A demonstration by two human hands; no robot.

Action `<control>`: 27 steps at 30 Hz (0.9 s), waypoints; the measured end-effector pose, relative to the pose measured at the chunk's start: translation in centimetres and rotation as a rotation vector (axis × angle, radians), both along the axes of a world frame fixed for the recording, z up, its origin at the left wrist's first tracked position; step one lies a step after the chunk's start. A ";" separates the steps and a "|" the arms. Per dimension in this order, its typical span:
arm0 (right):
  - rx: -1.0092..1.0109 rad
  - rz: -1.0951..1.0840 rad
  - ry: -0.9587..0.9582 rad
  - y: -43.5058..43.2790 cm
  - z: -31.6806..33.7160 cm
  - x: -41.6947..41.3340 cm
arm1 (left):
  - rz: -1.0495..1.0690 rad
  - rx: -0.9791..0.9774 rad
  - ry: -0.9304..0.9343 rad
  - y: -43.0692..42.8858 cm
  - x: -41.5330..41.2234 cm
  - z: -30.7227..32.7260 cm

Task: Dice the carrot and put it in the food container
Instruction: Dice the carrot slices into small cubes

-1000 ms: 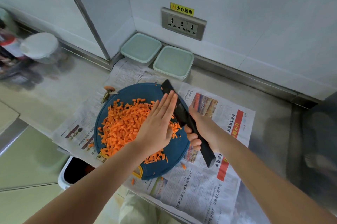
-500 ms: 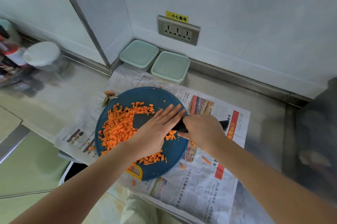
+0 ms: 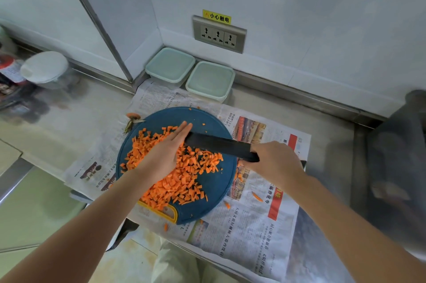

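Note:
Diced carrot covers the middle of a round blue cutting board that lies on newspaper. My left hand is flat over the carrot pile, fingers straight and together, its fingertips touching the tip of a black knife. My right hand grips the knife's handle at the board's right edge; the blade lies nearly level across the board's upper half. Two pale green lidded food containers stand closed against the wall behind the board.
Newspaper covers the steel counter, with a few carrot bits strewn on it. The carrot top lies at the board's upper left. A white-lidded jar and bottles stand far left. A wall socket is above the containers.
The knife has swung from pointing up-left with its handle low to lying nearly level across the board. My left hand stayed flat on the pile while the view shifted.

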State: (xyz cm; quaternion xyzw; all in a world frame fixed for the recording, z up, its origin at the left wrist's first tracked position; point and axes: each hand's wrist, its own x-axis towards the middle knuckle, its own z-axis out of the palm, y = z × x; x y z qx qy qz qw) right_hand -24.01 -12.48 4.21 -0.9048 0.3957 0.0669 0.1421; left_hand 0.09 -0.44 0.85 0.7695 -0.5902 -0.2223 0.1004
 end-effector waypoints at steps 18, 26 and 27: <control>0.386 -0.367 -0.259 -1.6 -1.9 -2.0 | -0.034 -0.027 -0.102 -2.0 -1.1 -1.3; 0.796 -0.620 -0.540 0.2 -2.4 0.0 | -0.109 0.077 -0.172 -1.0 -0.7 -2.8; 0.830 -0.652 -0.556 0.5 -2.5 0.3 | -0.139 0.077 -0.183 -0.8 -1.0 -2.9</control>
